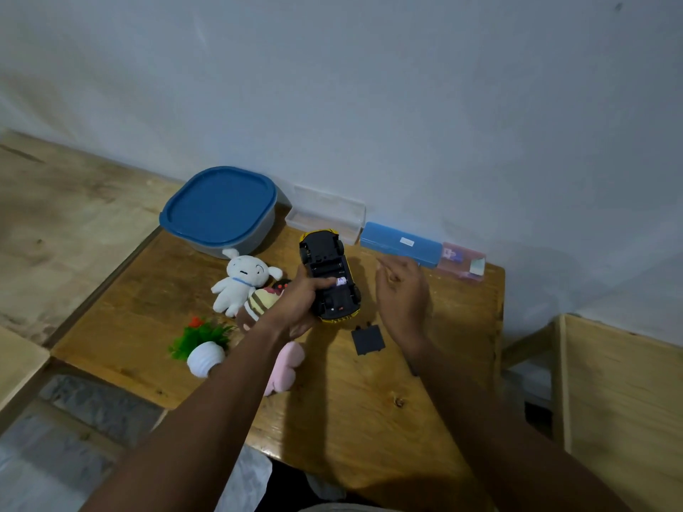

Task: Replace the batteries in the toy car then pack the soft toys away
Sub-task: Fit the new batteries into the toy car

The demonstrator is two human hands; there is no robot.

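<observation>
Car [330, 276]: upside down, mid-table [369, 400], batt. bay open, one cell [340, 281] seen inside. Your left hand [300, 304] grips car's left side, thumb over bay. Your right hand [403, 294] just right of car, fingers loose, holding nothing. Cover [367, 339] lies below car.

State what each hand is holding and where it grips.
The left hand grips the upturned toy car along its side, thumb over the open battery bay. The right hand hovers empty.
</observation>
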